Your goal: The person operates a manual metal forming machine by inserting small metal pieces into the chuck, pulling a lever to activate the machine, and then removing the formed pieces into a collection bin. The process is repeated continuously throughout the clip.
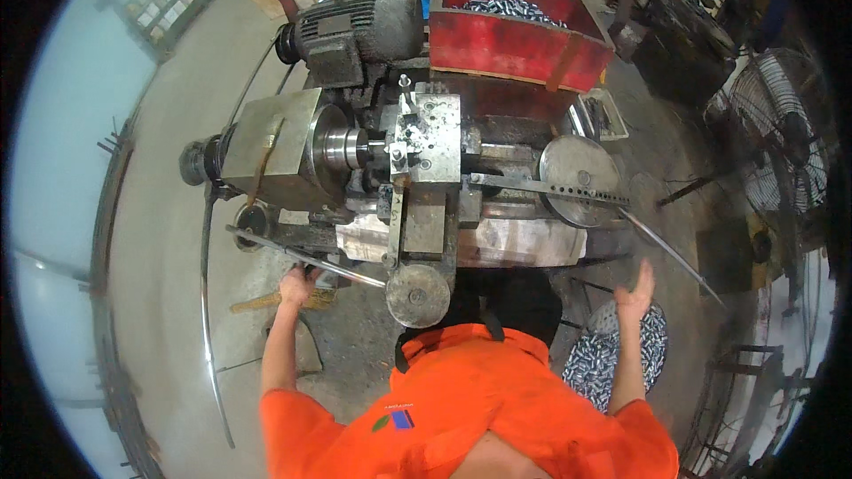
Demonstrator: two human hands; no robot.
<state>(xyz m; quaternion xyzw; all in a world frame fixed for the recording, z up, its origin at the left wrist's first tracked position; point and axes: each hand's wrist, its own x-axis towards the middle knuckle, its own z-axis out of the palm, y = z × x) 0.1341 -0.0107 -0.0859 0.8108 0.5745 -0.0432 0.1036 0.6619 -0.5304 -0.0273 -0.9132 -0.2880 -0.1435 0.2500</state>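
My left hand (pixel 296 286) is low at the left of the lathe-like machine, below a long metal lever (pixel 311 257). Its fingers are curled by something dark that I cannot make out. Out to the right, my right hand (pixel 634 298) is raised with fingers stretched and nothing visible in it. Below it, a round basin full of small shiny metal cylinders (pixel 612 350) stands near the floor. In front of me is the machine's spindle with a steel chuck (pixel 343 148), facing a tool block (pixel 435 137). A second rod lever (pixel 674 257) slants down beside my right hand.
A red bin (pixel 506 53) holding many metal pieces sits behind the machine, next to an electric motor (pixel 364 27). A round disc (pixel 579 173) and perforated bar are at the right. A large fan (pixel 781 133) stands far right. A round weight-like disc (pixel 417 296) is close to my waist.
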